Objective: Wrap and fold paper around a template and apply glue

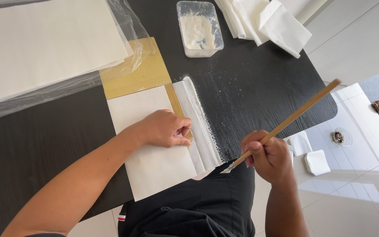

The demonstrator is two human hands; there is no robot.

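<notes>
Here the right hand point(269, 159) grips a brush point(281, 127) beside the paste-edged paper point(198, 118).
</notes>
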